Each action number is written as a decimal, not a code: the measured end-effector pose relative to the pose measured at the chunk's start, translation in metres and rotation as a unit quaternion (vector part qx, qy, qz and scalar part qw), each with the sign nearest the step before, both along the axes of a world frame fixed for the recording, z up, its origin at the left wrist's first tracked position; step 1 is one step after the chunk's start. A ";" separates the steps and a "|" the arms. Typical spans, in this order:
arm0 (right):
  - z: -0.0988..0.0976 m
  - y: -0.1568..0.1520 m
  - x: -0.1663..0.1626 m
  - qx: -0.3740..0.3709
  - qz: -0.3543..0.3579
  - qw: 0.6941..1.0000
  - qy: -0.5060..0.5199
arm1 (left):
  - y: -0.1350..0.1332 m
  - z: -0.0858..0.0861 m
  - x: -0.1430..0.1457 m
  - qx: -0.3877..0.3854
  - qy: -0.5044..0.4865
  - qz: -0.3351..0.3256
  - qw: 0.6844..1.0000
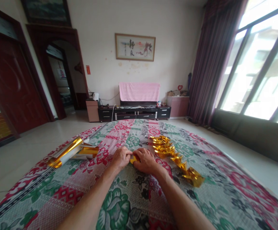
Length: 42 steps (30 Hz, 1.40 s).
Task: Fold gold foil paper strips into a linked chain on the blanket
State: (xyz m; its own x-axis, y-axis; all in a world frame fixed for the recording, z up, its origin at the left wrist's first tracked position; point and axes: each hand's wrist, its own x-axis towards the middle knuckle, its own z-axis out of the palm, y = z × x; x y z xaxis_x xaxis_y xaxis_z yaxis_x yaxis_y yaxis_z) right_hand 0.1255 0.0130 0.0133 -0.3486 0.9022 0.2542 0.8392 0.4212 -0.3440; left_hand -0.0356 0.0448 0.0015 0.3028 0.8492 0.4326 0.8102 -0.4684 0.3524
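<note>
Foil, a small gold piece, lies on the table midway between both hands, right in front of the person. Left hand has its fingertips drawn together, apparently pinching the piece's near edge; right hand spreads low over it — likely pressing it against the table to keep it flat — though whether those fingers also clamp it, I cannot tell. Rolled sheets, gold and pale, lie to the left, probably to be within reach; crumpled gold pieces trail in an overlapping row on the right, seemingly set aside from the working spot. Under everything spreads a patterned tablecloth (big green and red flowers). Beyond stand a black cabinet, a pink cloth draped above it, a framed picture and, rightward, a purple curtain beside bright windows.
</note>
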 end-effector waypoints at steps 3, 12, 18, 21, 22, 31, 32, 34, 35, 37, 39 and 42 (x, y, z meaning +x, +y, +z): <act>0.001 0.000 0.000 0.000 0.001 1.000 0.000 | 0.001 -0.001 -0.001 0.006 0.011 -0.013 1.000; 0.001 -0.001 -0.001 -0.008 -0.003 1.000 0.004 | 0.000 0.003 0.000 0.000 0.041 -0.008 0.999; 0.003 -0.002 0.000 -0.004 0.008 1.000 -0.004 | -0.003 0.007 0.001 0.011 0.055 -0.012 0.998; 0.004 -0.002 0.000 -0.005 0.006 1.000 -0.004 | -0.004 0.011 0.000 -0.005 0.029 -0.018 0.999; 0.003 -0.002 0.000 -0.004 0.007 1.000 -0.005 | -0.005 0.013 0.000 -0.015 0.016 -0.019 1.000; 0.003 -0.001 -0.001 -0.011 -0.001 1.000 -0.025 | -0.005 0.016 -0.007 -0.025 0.026 -0.013 0.999; 0.003 -0.001 -0.001 -0.011 -0.002 1.000 -0.025 | -0.004 0.014 -0.008 -0.021 0.034 -0.016 0.999; 0.003 0.000 -0.001 -0.012 -0.002 1.000 -0.021 | -0.003 0.013 -0.008 -0.017 0.043 -0.023 0.999; 0.002 0.000 -0.001 -0.012 -0.001 1.000 -0.019 | -0.002 0.012 -0.008 -0.015 0.048 -0.027 0.998; 0.002 0.000 -0.001 -0.014 0.000 1.000 -0.017 | -0.001 0.011 -0.008 -0.010 0.062 -0.035 0.997; 0.001 0.001 -0.001 -0.014 0.000 1.000 -0.017 | 0.000 0.010 -0.008 -0.006 0.078 -0.042 0.996; 0.001 0.001 -0.001 -0.009 0.001 1.000 -0.015 | 0.002 0.008 -0.009 0.001 0.090 -0.049 0.995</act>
State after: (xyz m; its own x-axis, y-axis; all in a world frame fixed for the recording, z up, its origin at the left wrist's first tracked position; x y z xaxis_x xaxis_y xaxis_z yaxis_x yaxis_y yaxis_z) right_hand 0.1248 0.0140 0.0138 -0.3577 0.9056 0.2278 0.8482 0.4171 -0.3265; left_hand -0.0444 0.0469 0.0091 0.4564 0.8113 0.3652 0.8107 -0.5484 0.2052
